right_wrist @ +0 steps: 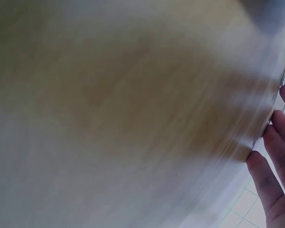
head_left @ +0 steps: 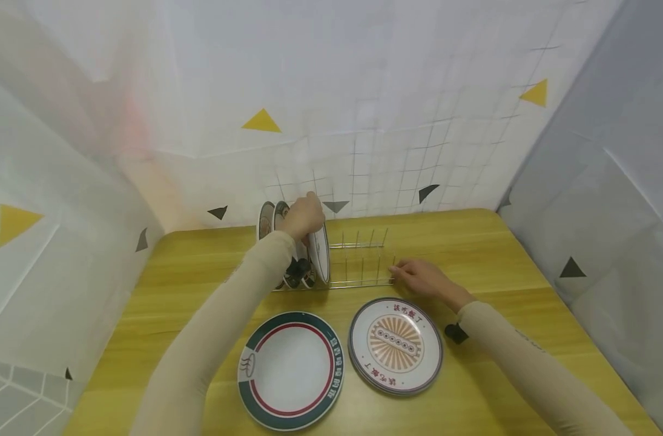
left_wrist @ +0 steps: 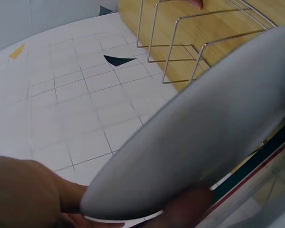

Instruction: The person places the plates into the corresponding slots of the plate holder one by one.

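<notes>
Closest to the person, on the yellow wooden desk [head_left: 473, 254], a dinner plate with green rim and red ring [head_left: 290, 372] lies flat, on the near side of the left hand. Just beside it, and just nearer than the right hand, there is a stack of sunburst plates [head_left: 395, 345], with orange rays and red Chinese characters on the top one. Farther is the right hand [head_left: 421, 277], with its fingertips at the near right end of the wire dish rack [head_left: 362, 283]; its fingers are spread and lightly bent, but I cannot tell if it pinches the wire. The left hand [head_left: 304, 216] grips the upper edge of a white plate with thin dark rim [head_left: 321, 254], which stands steeply in the rack. On the left side of this hand, other plates [head_left: 266, 221] stand upright, partly hidden by the arm. Beyond both hands rises a white sheet with grid lines [head_left: 385, 115], bearing yellow and black triangles.
</notes>
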`<move>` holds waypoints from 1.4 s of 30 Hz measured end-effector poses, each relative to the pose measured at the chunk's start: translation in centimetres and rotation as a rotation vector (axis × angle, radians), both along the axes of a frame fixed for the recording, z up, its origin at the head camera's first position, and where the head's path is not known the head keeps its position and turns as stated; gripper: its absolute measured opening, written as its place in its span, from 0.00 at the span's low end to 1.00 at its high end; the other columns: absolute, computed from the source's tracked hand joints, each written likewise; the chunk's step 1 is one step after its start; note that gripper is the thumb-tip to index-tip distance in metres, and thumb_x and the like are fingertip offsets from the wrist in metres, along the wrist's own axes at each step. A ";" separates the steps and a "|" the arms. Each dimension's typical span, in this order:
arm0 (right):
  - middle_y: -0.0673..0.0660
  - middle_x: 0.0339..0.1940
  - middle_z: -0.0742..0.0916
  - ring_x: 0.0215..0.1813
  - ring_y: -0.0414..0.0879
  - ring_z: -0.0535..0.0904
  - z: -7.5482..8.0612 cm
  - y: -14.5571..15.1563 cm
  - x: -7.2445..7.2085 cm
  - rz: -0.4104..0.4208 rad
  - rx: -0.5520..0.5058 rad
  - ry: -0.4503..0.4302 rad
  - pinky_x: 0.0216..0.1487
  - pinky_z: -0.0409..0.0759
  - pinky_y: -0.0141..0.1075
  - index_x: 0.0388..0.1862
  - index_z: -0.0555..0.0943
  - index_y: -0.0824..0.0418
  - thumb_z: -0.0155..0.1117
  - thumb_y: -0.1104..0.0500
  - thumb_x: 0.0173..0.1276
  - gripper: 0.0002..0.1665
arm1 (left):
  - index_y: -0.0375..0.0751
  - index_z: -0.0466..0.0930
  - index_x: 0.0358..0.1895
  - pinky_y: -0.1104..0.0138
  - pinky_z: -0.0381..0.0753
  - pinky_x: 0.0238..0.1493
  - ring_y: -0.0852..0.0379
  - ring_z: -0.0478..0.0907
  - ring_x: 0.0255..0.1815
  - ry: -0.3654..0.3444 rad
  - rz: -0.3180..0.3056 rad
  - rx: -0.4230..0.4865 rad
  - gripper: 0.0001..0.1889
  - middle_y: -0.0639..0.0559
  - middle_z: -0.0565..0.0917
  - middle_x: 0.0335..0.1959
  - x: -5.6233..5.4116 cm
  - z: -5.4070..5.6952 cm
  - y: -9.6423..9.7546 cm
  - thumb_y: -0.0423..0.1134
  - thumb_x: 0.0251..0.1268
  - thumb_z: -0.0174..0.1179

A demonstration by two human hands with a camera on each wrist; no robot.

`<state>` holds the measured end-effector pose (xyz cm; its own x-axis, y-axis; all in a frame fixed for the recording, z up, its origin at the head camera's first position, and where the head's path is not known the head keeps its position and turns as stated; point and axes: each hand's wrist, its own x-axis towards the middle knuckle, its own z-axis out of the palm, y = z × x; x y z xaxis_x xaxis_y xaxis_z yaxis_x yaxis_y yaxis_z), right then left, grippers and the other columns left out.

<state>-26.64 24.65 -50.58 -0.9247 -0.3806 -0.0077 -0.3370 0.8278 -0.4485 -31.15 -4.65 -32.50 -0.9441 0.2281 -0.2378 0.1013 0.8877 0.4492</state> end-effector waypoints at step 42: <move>0.56 0.51 0.87 0.54 0.56 0.81 -0.5 0.2 0.0 -0.008 0.003 0.010 0.57 0.78 0.54 0.37 0.89 0.51 0.46 0.43 0.79 0.26 | 0.51 0.63 0.72 0.59 0.86 0.40 0.51 0.84 0.35 -0.208 -0.371 0.537 0.29 0.46 0.81 0.48 14.0 4.3 -5.2 0.53 0.71 0.56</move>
<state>-26.64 24.82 -51.06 -0.9277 -0.3734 0.0006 -0.3351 0.8318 -0.4425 -17.18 -9.81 -28.20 -0.7277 0.6645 -0.1697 0.2192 0.4598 0.8605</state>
